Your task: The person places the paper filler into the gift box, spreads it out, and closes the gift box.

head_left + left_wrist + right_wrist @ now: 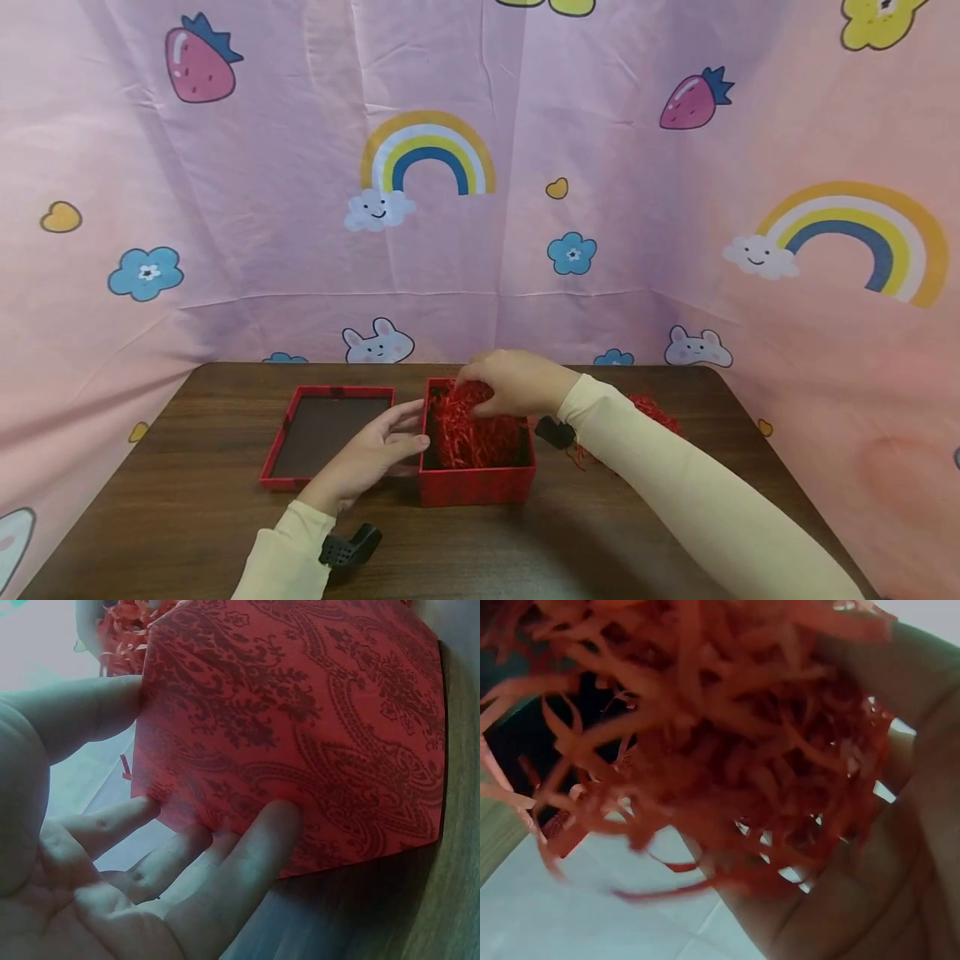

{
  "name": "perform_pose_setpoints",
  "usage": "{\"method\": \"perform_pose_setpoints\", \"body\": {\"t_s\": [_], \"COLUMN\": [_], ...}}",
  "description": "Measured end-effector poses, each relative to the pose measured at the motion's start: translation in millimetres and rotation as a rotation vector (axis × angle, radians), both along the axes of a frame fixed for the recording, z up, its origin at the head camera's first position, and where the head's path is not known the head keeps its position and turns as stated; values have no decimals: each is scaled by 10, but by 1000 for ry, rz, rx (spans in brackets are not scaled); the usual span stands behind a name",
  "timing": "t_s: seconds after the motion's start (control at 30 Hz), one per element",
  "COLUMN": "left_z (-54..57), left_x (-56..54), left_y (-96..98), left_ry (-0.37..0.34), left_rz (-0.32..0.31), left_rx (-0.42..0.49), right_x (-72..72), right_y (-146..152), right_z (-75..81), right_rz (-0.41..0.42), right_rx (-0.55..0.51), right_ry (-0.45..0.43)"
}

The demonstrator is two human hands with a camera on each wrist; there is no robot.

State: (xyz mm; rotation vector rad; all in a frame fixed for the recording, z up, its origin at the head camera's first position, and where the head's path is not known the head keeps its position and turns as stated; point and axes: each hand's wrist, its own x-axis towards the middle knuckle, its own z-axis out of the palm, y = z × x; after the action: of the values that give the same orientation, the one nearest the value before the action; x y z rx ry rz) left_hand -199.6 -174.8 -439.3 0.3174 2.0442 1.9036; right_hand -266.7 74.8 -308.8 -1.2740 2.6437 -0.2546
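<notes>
A red patterned box (476, 487) stands open-topped at the middle of the table, with a dark inside and red shredded paper (465, 437) in it. My left hand (367, 454) holds the box by its left side, thumb at the rim and fingers against the outer wall. In the left wrist view those fingers (274, 832) lie on the patterned wall (300, 712). Over the back of the box, my right hand (517, 382) grips a tangled clump of shredded paper (727, 735). Some strands hang loose from this clump, and its fingertips are partly hidden.
Left of the box lies a shallow red-rimmed lid (318, 433), its dark inside facing up. More red shreds (656, 412) lie on the wooden table (187, 533) to the right, partly behind my right forearm. A printed cloth (450, 275) hangs around the table.
</notes>
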Motion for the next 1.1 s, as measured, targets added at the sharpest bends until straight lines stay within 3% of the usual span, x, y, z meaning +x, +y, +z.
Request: {"method": "perform_pose_setpoints", "body": {"t_s": [0.67, 0.87, 1.1], "left_z": [-34, -15, -34], "left_x": [-23, -17, -21], "left_y": [-20, -17, -1], "left_ry": [29, 22, 5], "left_rz": [-3, 8, 24], "left_rx": [-21, -14, -4], "right_x": [-24, -18, 50], "right_y": [84, 54, -17], "right_z": [-67, -290, -558], "right_rz": [25, 13, -19], "right_rx": [-5, 95, 230], "right_ry": [-66, -104, -220]}}
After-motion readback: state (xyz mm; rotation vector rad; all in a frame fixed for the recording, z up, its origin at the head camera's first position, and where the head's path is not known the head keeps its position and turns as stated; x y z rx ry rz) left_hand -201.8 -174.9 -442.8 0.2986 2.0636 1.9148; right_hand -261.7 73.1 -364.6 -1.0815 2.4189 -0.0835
